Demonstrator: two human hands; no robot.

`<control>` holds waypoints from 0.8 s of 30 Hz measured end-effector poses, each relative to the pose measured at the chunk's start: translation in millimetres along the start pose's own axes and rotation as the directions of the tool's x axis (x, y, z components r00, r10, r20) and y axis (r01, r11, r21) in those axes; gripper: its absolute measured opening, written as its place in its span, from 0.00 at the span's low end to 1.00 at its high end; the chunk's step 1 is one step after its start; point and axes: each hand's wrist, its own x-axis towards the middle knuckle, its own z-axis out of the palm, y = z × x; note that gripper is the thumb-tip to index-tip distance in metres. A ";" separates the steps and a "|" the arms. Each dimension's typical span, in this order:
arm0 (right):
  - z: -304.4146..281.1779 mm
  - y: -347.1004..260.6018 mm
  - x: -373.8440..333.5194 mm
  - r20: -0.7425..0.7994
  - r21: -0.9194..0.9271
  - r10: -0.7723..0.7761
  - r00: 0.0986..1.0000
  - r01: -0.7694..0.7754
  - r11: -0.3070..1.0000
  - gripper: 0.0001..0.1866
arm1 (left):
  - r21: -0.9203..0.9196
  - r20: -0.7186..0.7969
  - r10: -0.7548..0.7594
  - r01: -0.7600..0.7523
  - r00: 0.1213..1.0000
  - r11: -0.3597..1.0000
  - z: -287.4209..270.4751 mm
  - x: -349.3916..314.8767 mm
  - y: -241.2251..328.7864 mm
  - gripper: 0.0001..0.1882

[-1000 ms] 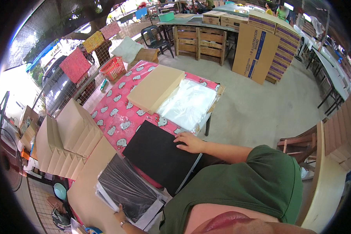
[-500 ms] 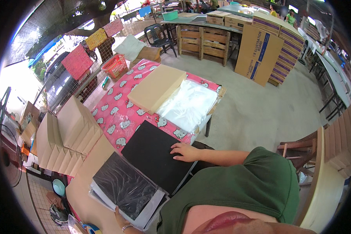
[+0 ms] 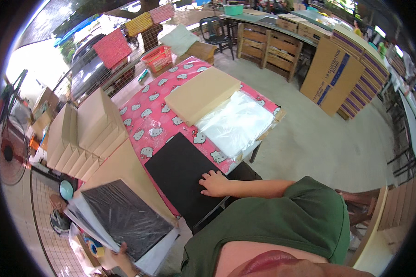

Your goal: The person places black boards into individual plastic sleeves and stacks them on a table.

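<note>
My right hand (image 3: 215, 183) lies open on a flat black sheet (image 3: 180, 168), its fingers spread near the sheet's right edge. At the lower left, my left hand (image 3: 121, 259) grips the near edge of a black sheet in clear plastic (image 3: 127, 214). Whitish plastic layers (image 3: 85, 219) stick out beneath that sheet and to its sides. The fingers of this hand are partly hidden under the layers. Beyond the bare black sheet lies a pile of clear plastic sleeves (image 3: 238, 124), beside a tan cardboard stack (image 3: 201, 94).
A pink patterned cloth (image 3: 143, 122) covers the table. Several tan cardboard stacks (image 3: 97, 122) stand on the left, near a red basket (image 3: 157, 57). A blue tape roll (image 3: 95, 248) sits at the lower left. Large cartons (image 3: 330, 74) stand on the floor at the far right.
My left hand has moved left with the plastic-covered black sheet and its layers, away from the bare black sheet. My right hand stays on the bare sheet. The view has shifted slightly.
</note>
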 end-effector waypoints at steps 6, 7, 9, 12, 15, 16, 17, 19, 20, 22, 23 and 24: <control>-44.2 -33.2 36.8 -0.314 0.558 -0.276 0.908 0.412 0.721 0.33 | -0.071 -0.074 0.104 -0.109 0.992 0.992 -17.7 -32.2 129.9 0.37; -64.9 -45.1 38.4 -0.355 0.582 -0.301 0.885 0.462 0.670 0.37 | -0.140 -0.054 0.094 -0.101 0.994 0.985 -13.8 -34.7 142.1 0.36; -103.7 -67.2 37.3 -0.272 0.878 -0.334 0.903 0.375 0.299 0.45 | -0.008 -0.135 0.197 -0.199 0.971 0.980 18.4 -52.8 173.0 0.36; -144.4 -62.1 37.5 -0.601 0.545 -0.149 0.785 0.540 0.641 0.51 | -0.096 -0.128 0.403 -0.416 0.906 0.904 65.4 -55.0 166.8 0.33; -172.9 -34.3 20.6 -0.650 0.757 0.166 0.742 0.611 0.233 0.49 | -0.315 0.097 0.399 -0.352 0.912 0.881 104.5 -59.1 164.9 0.28; -170.7 -22.7 16.8 -0.639 0.766 0.248 0.728 0.575 0.287 0.45 | -0.419 0.124 0.436 -0.351 0.891 0.837 117.3 -58.0 167.7 0.26; -179.2 -15.5 -1.7 -0.645 0.764 0.238 0.726 0.617 0.189 0.41 | -0.409 0.139 0.478 -0.389 0.867 0.825 133.6 -51.7 166.0 0.25; -183.6 -5.1 -12.4 -0.653 0.753 0.278 0.705 0.644 0.138 0.37 | -0.344 0.146 0.542 -0.472 0.827 0.812 149.5 -45.4 158.9 0.23; -188.3 -8.9 -17.8 -0.680 0.725 0.300 0.669 0.673 0.142 0.36 | -0.315 0.216 0.491 -0.416 0.844 0.853 155.1 -34.5 153.2 0.23; -190.0 -13.7 -19.4 -0.766 0.641 0.276 0.581 0.725 0.253 0.37 | -0.238 0.345 0.369 -0.299 0.863 0.924 163.6 -6.1 137.2 0.23; -189.4 -14.8 -17.5 -0.804 0.594 0.258 0.536 0.746 0.301 0.37 | -0.207 0.352 0.331 -0.272 0.875 0.940 168.4 -3.3 136.0 0.21; -185.4 -13.4 -15.5 -0.804 0.595 0.259 0.536 0.732 0.333 0.37 | -0.177 0.354 0.293 -0.244 0.888 0.953 173.4 -4.0 136.2 0.19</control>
